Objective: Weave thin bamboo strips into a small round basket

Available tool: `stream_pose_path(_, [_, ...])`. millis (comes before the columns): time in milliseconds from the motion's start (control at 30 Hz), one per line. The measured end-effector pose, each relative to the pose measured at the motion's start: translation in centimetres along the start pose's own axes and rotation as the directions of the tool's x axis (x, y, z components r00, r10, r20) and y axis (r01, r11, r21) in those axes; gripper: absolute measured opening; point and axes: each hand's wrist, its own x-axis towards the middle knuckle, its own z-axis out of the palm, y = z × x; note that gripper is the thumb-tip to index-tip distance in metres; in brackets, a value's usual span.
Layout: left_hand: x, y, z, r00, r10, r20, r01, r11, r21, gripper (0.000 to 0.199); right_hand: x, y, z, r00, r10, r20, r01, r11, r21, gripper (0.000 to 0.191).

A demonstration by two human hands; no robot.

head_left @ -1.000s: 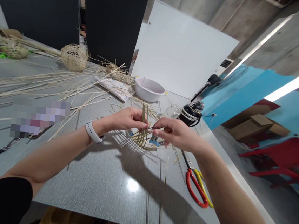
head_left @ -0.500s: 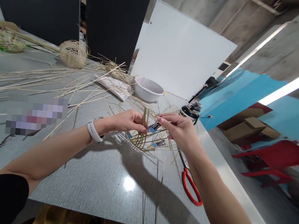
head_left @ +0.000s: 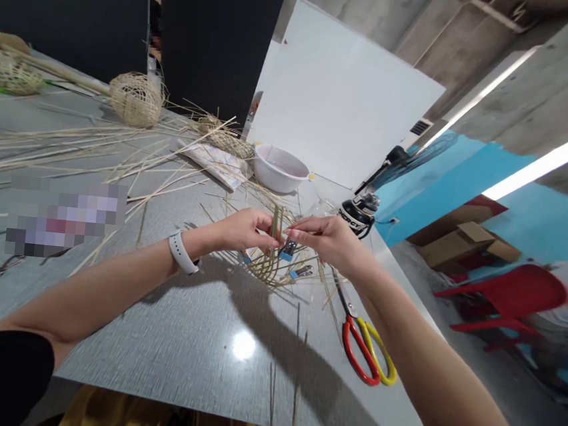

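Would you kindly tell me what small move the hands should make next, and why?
Perhaps the right hand should help steady the upright strips: the left hand pinches them, and the right one is close beside them, near a clip.

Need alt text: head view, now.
A person's left hand pinches upright strips of a partly woven piece; the right hand is at a blue clip beside them. Scissors lie on the gray table; a white basin stands behind.

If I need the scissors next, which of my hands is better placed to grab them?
Probably your right hand: the scissors lie on its side, just below it in view, though its fingertips are at a clip. Your left hand is farther away, pinching strips.
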Motion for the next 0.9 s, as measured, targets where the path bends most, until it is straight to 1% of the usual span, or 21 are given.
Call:
stream_pose_path(100, [0.0, 0.1, 0.0, 1.0, 0.014, -0.018, -0.013, 1.0, 0.02, 0.01, 0.5, -0.1, -0.2, 1.0, -0.008, 0.015, 0.009, 0.999, -0.051, 0.026])
stream_pose_path(200, [0.0, 0.2, 0.0, 0.999, 0.025, -0.038, -0.023, 0.999, 0.047, 0.013, 0.9, -0.1, -0.6, 0.999, 0.032, 0.033, -0.027, 0.991, -0.129, 0.031])
stream_pose_path(267, [-0.1, 0.2, 0.0, 0.999, 0.033, -0.041, -0.03, 0.997, 0.075, 0.015, 1.1, -0.3, -0.8, 0.997, 0.052, 0.059, -0.04, 0.981, -0.191, 0.033])
stream_pose_path(333, [-0.2, 0.2, 0.1, 0.998, 0.047, -0.042, -0.043, 0.995, 0.094, 0.02, 1.3, -0.5, -0.8, 0.995, 0.041, 0.096, -0.018, 0.973, -0.232, 0.032])
stream_pose_path(433, [-0.5, 0.8, 0.1, 0.995, 0.087, -0.039, -0.08, 0.986, 0.149, 0.028, 1.5, -0.6, -0.9, 0.987, 0.014, 0.161, 0.021, 0.977, -0.212, 0.029])
stream_pose_path(500, [-0.8, 1.5, -0.3, 0.986, 0.134, -0.101, -0.104, 0.96, 0.259, 0.033, 1.7, -0.4, -1.2, 0.981, 0.004, 0.192, 0.027, 0.987, -0.159, 0.029])
stream_pose_path(533, [-0.9, 1.9, -0.5, 0.971, 0.173, -0.164, -0.112, 0.939, 0.325, 0.035, 1.8, -0.2, -1.5, 0.981, 0.002, 0.192, 0.023, 0.991, -0.131, 0.03])
stream_pose_path(567, [-1.0, 2.2, -0.9, 0.943, 0.225, -0.246, -0.118, 0.916, 0.384, 0.037, 1.9, 0.0, -1.8, 0.983, 0.001, 0.183, 0.019, 0.994, -0.107, 0.031])
stream_pose_path(600, [-1.1, 2.6, -1.3, 0.903, 0.282, -0.324, -0.128, 0.896, 0.425, 0.038, 2.0, 0.2, -2.2, 0.986, 0.0, 0.167, 0.015, 0.996, -0.09, 0.032])
stream_pose_path(667, [-1.2, 3.0, -2.1, 0.823, 0.364, -0.437, -0.137, 0.873, 0.468, 0.037, 2.3, 0.6, -3.0, 0.994, 0.004, 0.109, 0.005, 0.997, -0.082, 0.035])
stream_pose_path(700, [-1.2, 3.1, -2.5, 0.793, 0.382, -0.475, -0.128, 0.866, 0.483, 0.037, 2.4, 0.8, -3.4, 0.997, 0.005, 0.083, 0.002, 0.996, -0.087, 0.035])
stream_pose_path(767, [-1.1, 2.8, -3.2, 0.78, 0.367, -0.506, -0.066, 0.853, 0.517, 0.039, 2.5, 1.1, -4.2, 0.999, 0.0, 0.05, 0.006, 0.994, -0.107, 0.036])
stream_pose_path(800, [-0.9, 2.5, -3.5, 0.783, 0.351, -0.513, -0.032, 0.847, 0.531, 0.041, 2.5, 1.2, -4.5, 0.999, -0.012, 0.036, 0.016, 0.994, -0.113, 0.036])
stream_pose_path(833, [-0.8, 2.1, -3.7, 0.77, 0.346, -0.536, -0.013, 0.849, 0.528, 0.046, 2.5, 1.4, -4.9, 0.999, -0.029, 0.022, 0.031, 0.993, -0.111, 0.037])
stream_pose_path(867, [-0.5, 1.6, -4.0, 0.732, 0.365, -0.576, -0.023, 0.858, 0.514, 0.053, 2.5, 1.5, -5.2, 0.999, -0.052, 0.0, 0.052, 0.994, -0.101, 0.038])
stream_pose_path(900, [-0.3, 1.1, -4.3, 0.684, 0.399, -0.611, -0.058, 0.864, 0.499, 0.062, 2.4, 1.6, -5.5, 0.996, -0.081, -0.033, 0.078, 0.994, -0.083, 0.04])
